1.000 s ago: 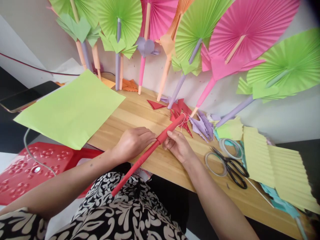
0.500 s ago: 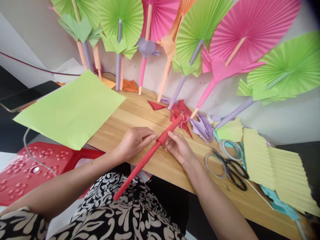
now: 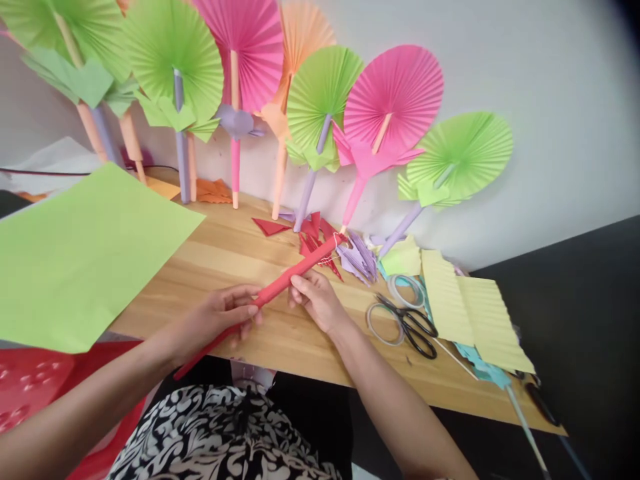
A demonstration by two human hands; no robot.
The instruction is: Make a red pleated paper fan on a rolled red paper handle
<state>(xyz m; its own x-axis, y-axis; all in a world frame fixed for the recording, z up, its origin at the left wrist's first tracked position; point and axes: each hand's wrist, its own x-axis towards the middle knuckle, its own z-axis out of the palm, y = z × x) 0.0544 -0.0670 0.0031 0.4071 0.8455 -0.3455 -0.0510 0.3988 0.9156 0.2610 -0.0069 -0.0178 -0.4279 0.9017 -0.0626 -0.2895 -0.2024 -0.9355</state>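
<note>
A long red paper tube (image 3: 277,285), thicker in its upper half, slants over the table's front edge, with white string loose at its far end. My left hand (image 3: 220,315) is closed around its thinner lower part, close to the step where the thick part begins. Higher up, my right hand (image 3: 316,298) pinches the thick part between thumb and fingers. Beyond the tube's far end lie red paper scraps (image 3: 313,230) and a pleated purple paper piece (image 3: 359,259).
Several paper fans on sticks, among them a pink fan (image 3: 395,93), lean on the wall. A green sheet (image 3: 100,253) lies left. Right are black scissors (image 3: 413,327), tape rolls (image 3: 385,323) and pleated yellow paper (image 3: 493,317). A red stool (image 3: 37,380) stands below left.
My left hand has closed around the tube's lower part, where before it was beside the step. The view has turned right, and the tube lies at a flatter slant.
</note>
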